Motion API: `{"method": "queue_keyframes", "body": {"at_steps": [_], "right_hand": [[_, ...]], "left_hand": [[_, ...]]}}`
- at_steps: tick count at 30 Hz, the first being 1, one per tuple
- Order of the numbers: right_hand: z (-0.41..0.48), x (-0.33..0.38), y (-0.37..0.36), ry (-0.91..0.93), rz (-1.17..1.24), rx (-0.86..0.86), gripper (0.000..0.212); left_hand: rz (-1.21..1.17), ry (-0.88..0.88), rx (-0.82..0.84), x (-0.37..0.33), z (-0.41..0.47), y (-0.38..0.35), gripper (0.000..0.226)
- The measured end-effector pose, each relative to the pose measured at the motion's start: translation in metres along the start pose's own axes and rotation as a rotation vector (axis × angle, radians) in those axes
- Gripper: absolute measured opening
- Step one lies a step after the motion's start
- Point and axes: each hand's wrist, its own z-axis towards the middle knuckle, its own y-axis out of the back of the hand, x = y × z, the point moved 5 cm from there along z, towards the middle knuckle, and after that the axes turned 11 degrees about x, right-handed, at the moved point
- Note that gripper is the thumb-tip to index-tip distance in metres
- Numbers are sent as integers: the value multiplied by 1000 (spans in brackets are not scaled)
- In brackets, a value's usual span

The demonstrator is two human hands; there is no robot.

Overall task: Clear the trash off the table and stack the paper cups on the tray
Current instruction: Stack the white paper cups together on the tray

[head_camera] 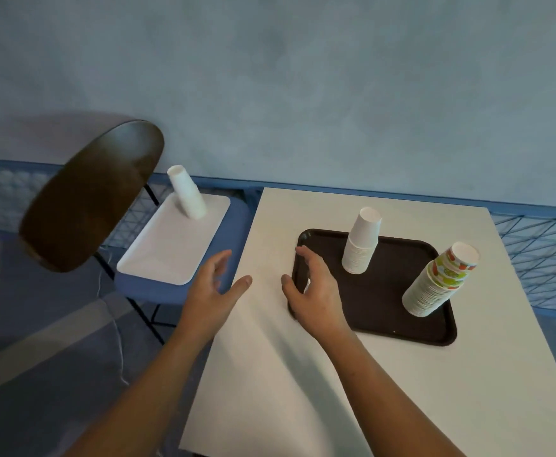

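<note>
Nudging the tray (385, 311) could topple the leaning printed stack (438, 282) at its right edge; your hands (316, 288) hover spread, holding nothing.

I see a smooth, matt, pale tabletop (303, 374). The dark tray (385, 311) looks like plastic with a dull shine. The white cups (360, 245) and the printed cups (435, 285) look like paper, matt, with thin ribbed rims. The white tray (164, 255) is smooth and plain. The chair back (88, 196) looks like dark glossy wood, its seat (171, 291) soft blue, its legs (144, 318) thin black metal. The wall (303, 77) looks rough and cloudy.
</note>
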Motion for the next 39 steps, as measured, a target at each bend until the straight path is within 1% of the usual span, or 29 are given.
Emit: {"method": "queue_keyframes", "body": {"at_steps": [3,6,10,14,22,30,36,39], "right_hand": [[2,23,-38,17,-23,-19,57],[7,46,-82,-16,-12,-20,57],[18,75,-137,-15,-36,-13,59],[23,101,-171,-44,-72,26,63],[43,122,-178,-6,-121,62,67],[80,132,-185,19,-97,96,69],[123,127,-200,-31,-106,113,69],[152,120,-209,-85,-103,87,67]], "left_hand": [[-9,-20,-5,15,-1,41,59],[4,-36,10,35,4,87,59],[-1,-61,19,55,14,143,59],[-45,-32,-1,67,24,182,61],[-116,-61,-68,53,53,220,78],[0,-47,-111,42,95,248,94],[22,-29,-75,48,166,263,95],[57,27,-45,55,215,267,93]]}}
